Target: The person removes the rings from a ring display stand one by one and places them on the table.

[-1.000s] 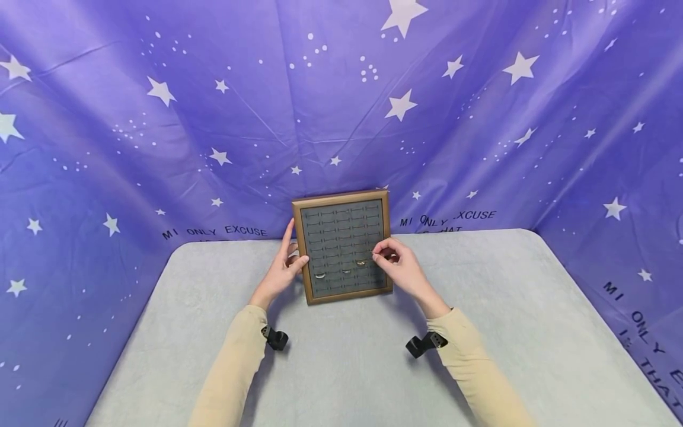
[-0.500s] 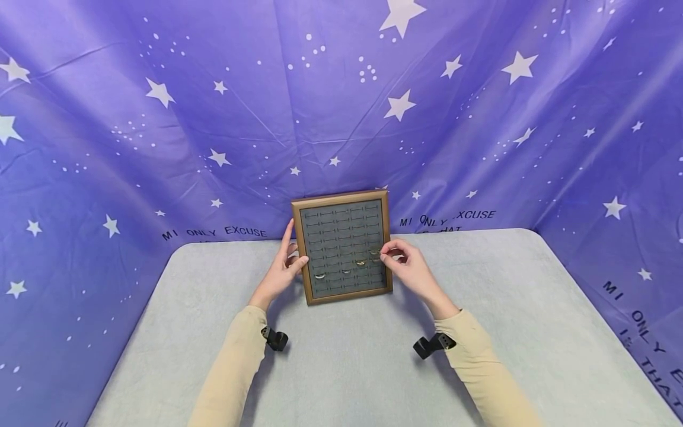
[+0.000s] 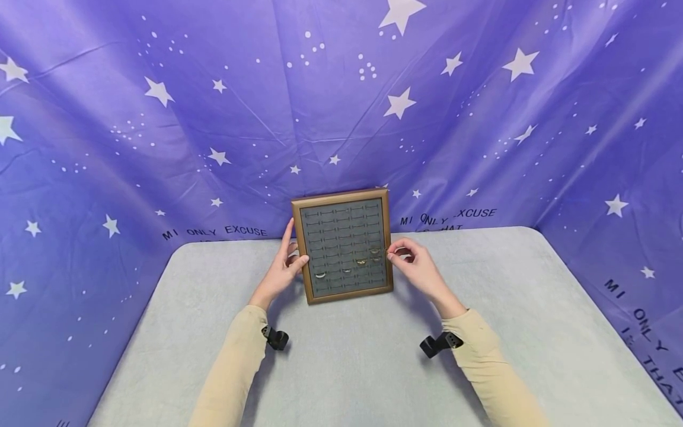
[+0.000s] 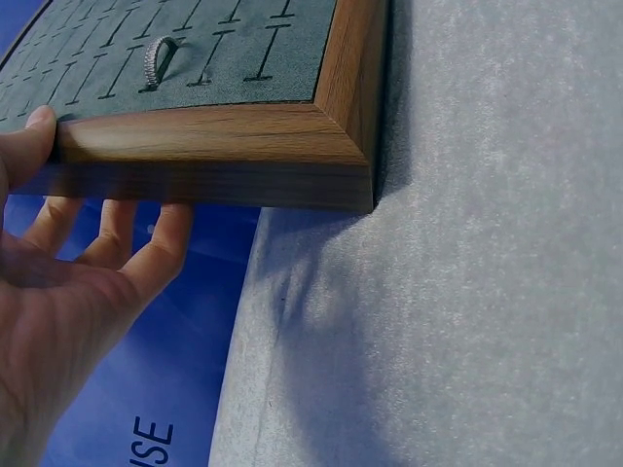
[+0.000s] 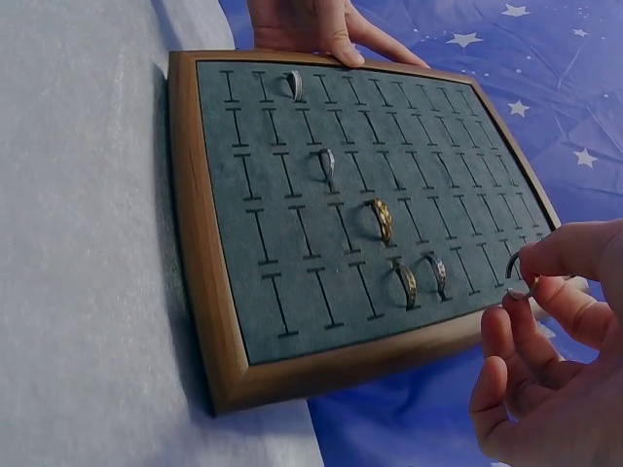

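Note:
A ring display board with a brown wooden frame and grey-green slotted padding leans back on the table. My left hand grips its left side, thumb on the front of the frame and fingers behind. Seen from the left wrist, one silver ring stands in a slot near that edge. My right hand pinches a thin ring between thumb and forefinger, just off the board's right edge. Set in slots are a gold ring, a second gold ring and several silver rings, one silver ring close by.
The board stands near the far edge of a light grey table. Behind it hangs a purple-blue cloth with white stars and lettering. A black wrist camera sits on the left sleeve, another black camera on the right.
My right hand has drawn back to the right, from over the slots to past the frame's edge, uncovering the rings at the right side. The left hand and the board have stayed put.

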A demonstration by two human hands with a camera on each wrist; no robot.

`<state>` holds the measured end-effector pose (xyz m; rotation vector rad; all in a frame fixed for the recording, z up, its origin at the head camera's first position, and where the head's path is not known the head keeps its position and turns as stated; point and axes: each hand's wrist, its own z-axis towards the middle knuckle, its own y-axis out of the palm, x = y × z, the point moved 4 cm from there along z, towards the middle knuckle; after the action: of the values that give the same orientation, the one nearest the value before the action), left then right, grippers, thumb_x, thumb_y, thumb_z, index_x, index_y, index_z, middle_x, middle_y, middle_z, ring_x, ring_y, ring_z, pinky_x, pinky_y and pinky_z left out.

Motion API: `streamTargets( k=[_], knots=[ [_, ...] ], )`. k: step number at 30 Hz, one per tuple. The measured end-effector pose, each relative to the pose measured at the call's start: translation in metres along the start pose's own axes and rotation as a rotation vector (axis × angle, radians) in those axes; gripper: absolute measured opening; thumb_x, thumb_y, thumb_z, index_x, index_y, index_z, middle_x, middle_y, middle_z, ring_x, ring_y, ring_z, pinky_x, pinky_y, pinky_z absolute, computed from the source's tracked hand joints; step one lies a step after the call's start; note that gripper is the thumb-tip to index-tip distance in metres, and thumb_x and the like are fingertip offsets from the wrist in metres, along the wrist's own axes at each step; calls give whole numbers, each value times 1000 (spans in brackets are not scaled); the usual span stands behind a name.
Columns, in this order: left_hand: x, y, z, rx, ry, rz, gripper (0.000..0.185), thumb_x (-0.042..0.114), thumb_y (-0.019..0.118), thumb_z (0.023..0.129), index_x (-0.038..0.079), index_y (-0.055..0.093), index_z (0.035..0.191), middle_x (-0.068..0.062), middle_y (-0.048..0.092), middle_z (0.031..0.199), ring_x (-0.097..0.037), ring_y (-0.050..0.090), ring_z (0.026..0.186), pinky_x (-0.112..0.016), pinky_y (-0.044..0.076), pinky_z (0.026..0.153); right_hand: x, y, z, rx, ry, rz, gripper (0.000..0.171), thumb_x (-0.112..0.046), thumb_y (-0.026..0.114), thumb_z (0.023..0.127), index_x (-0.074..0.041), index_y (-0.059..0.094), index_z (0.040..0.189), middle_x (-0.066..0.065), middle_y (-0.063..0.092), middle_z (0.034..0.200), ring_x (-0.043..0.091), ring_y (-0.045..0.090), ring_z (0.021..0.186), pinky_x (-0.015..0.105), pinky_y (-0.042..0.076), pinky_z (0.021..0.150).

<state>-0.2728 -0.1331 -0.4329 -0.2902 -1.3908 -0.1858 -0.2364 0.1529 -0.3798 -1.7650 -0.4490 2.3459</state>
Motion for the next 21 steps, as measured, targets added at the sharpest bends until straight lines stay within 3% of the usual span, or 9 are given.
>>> streamTargets(
  k=[13,21],
  knots=[
    [-1,-1,1,2,4,16,87,-2,53,97,30,-1,156,-30,41,139,-30,55,103,-31,54,74,17,-13,-3,-20,13,3,10,12,57,88,17,57,96,31,59,100,29,55,89,26,45,73],
    [-2,-1,1,-1,3,5,88,-3,54,96,31,0,156,-30,42,138,-32,55,103,-31,54,74,58,-23,-1,3,22,-26,8,5,61,89,10,61,96,22,62,100,18,56,88,22,46,74]
  ],
)
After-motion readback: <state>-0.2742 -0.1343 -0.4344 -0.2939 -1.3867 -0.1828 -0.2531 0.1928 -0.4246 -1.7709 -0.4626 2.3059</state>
